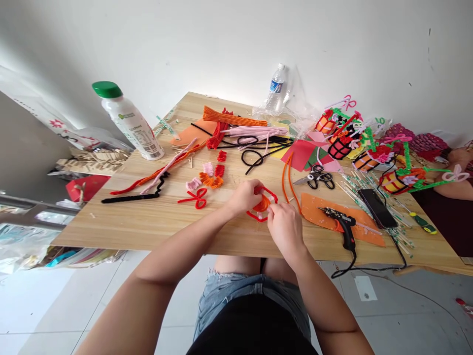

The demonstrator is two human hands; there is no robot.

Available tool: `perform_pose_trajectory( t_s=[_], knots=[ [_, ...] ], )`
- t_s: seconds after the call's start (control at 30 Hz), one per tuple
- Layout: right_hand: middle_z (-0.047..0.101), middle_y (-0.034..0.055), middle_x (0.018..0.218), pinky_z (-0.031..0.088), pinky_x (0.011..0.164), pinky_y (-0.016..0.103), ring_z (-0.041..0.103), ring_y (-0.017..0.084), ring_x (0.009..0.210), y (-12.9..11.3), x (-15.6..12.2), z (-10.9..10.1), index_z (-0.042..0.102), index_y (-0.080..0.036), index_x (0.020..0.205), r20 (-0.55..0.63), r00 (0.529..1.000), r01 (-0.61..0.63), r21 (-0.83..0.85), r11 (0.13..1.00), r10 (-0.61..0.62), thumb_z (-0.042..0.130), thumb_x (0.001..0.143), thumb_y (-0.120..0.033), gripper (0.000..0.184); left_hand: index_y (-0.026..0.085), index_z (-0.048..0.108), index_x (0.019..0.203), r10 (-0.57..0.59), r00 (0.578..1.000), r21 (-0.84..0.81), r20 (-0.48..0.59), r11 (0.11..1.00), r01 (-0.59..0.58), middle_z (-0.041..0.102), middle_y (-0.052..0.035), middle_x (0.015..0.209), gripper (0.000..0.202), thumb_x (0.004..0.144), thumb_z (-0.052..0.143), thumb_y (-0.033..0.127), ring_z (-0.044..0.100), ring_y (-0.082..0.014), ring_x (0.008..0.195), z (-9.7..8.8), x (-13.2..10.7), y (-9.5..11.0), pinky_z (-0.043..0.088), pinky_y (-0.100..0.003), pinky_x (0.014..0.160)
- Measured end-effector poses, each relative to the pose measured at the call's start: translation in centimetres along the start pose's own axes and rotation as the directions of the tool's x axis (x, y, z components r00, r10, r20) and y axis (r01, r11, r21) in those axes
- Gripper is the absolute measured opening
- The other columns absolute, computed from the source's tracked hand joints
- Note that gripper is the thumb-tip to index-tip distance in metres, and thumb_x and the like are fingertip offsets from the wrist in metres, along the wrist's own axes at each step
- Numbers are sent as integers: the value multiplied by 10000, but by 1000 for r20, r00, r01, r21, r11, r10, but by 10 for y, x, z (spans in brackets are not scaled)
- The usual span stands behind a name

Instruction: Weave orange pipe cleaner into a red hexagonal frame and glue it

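Near the front edge of the table, my left hand (244,197) pinches the left side of a pipe-cleaner piece (263,203). This piece has an orange coil inside a red outline, with pale bits between them. My right hand (286,224) has its fingers closed on the right side of it; the fingertips partly cover the piece. To the left lie a red pipe-cleaner bow (200,198) and zigzag-bent pipe cleaners (212,181) in orange, red and pink. Two bent orange pipe cleaners (286,182) lie just beyond my right hand.
Black-handled scissors (316,177), a glue gun (345,227) on orange paper, a phone (377,208) and a screwdriver (423,223) lie rightward. Decorated baskets (401,181) stand behind them. A green-capped bottle (135,128) stands left, a water bottle (276,88) at the back. Another person's arm (456,185) shows right.
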State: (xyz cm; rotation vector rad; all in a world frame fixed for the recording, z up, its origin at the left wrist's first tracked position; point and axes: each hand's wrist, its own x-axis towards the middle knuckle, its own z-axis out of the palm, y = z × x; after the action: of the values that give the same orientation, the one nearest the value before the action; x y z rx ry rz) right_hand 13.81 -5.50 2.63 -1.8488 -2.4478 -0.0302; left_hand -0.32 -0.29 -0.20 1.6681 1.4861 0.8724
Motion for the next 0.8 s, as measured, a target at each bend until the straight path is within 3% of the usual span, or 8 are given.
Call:
perform_pose_trajectory(
  t_s=[0.27,0.5,0.63,0.8],
  knots=[
    [657,99,840,427,751,308,582,238,902,10,13,10,691,-152,856,-89,993,74,-23,997,-76,615,841,-178,82,129,664,903,9,997,59,75,998,-13,610,3,706,266,669,542,94,538,-114,626,-6,-2,5,417,-216,573],
    [650,132,865,433,733,340,556,261,911,8,21,6,692,-130,885,-11,983,183,-97,978,-185,630,845,-214,112,121,714,794,71,996,156,45,985,-77,670,-48,801,232,665,530,64,585,-140,714,-4,-1,4,442,-232,658],
    [642,128,863,428,740,345,547,263,914,11,18,4,696,-138,912,-19,977,209,-101,973,-212,596,867,-229,142,118,730,881,5,999,115,53,993,-11,702,-50,804,317,664,503,65,603,-147,718,-4,-1,6,443,-232,652],
    [642,117,858,427,753,350,553,256,890,18,-1,2,690,-168,983,-69,977,200,-59,978,-204,525,877,-136,198,125,734,878,-41,997,99,60,994,35,689,-32,729,314,654,515,104,577,-138,647,-2,-1,5,420,-224,581]
  ],
)
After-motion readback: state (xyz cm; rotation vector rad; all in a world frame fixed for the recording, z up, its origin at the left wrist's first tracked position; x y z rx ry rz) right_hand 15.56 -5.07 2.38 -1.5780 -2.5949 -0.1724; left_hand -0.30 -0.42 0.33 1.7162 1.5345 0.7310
